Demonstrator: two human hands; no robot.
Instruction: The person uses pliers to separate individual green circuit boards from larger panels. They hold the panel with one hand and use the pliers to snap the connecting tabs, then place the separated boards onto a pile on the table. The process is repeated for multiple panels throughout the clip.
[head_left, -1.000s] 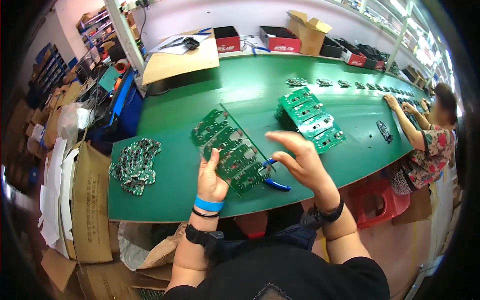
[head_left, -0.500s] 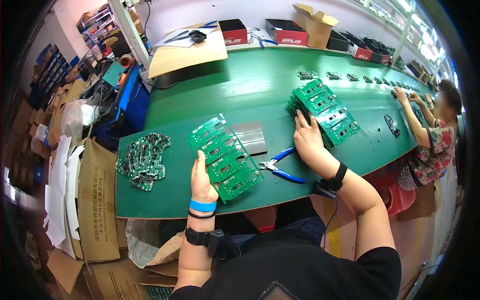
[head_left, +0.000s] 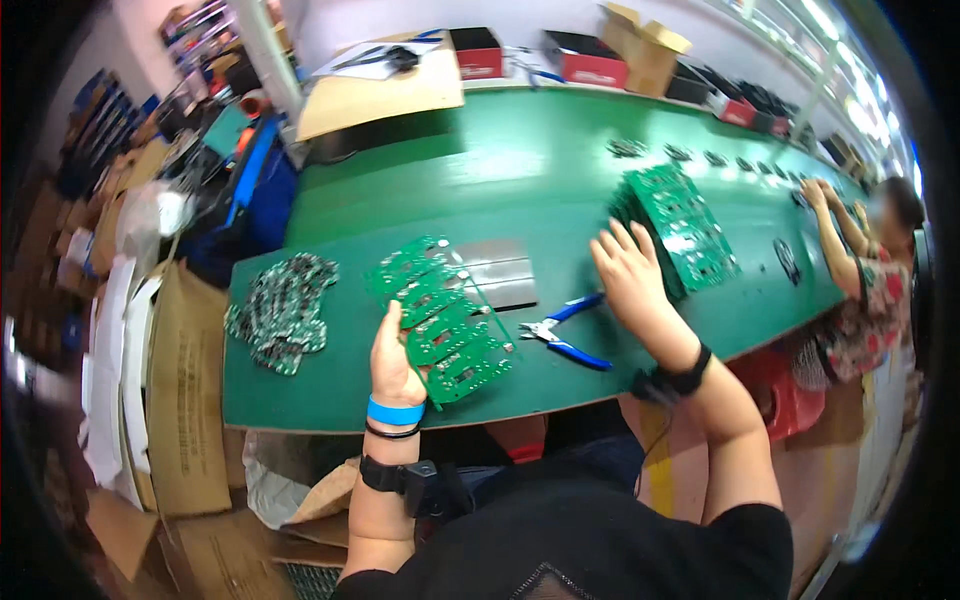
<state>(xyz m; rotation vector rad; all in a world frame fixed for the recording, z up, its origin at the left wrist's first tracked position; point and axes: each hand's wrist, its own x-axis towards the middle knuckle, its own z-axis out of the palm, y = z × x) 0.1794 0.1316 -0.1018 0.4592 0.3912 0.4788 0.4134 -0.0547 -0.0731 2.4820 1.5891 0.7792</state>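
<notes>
Above the table (head_left: pixel 300 400) — left grip (head_left: pixel 396 365) clasps circuit panel (head_left: pixel 452 340).

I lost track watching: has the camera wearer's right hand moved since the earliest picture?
Yes: relative to the blue-handled cutting pliers, the right hand has moved rightward, toward the circuit-board stack.

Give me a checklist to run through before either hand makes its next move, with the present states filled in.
1. Left hand has hold of the green circuit panel: ok.
2. Right hand is touching the stack of green panels: cannot tell; it is at the near left side, but contact is unclear.
3. Blue-handled cutters are out of both hands, on the table: ok.
4. Cutters' handles are closed together: not ok; they stand spread.
5. Pile of small boards is clear of the left hand: ok.
6. Co-worker's hands are away from the stack: ok.
</notes>
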